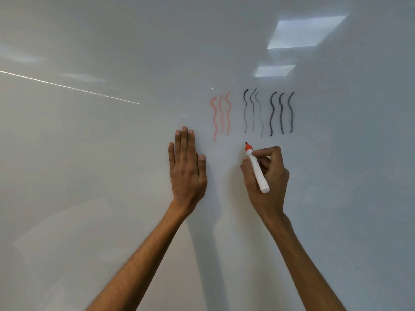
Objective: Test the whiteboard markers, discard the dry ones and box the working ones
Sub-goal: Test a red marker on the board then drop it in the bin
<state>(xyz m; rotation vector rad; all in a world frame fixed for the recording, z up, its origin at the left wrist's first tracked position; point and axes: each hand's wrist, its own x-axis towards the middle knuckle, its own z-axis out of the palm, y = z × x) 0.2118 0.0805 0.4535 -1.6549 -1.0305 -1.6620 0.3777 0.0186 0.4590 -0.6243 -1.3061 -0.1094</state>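
Observation:
My right hand [268, 176] grips a white marker [257, 171] with a red collar, uncapped, its dark tip [246, 143] pointing up and left at the whiteboard [112, 153], just below the drawn lines. My left hand [187, 162] lies flat against the board with straight fingers, left of the marker. A small bit of red [197, 155] shows under that hand beside the thumb; what it is cannot be told. On the board are three pale red wavy lines [221, 115], three thin faint black lines [253, 112] and three darker black lines [281, 113].
The whiteboard fills the whole view. Ceiling lights reflect on it at the upper right [305, 32], and a bright streak [67, 86] crosses the left side. No box, bin or other markers are in sight.

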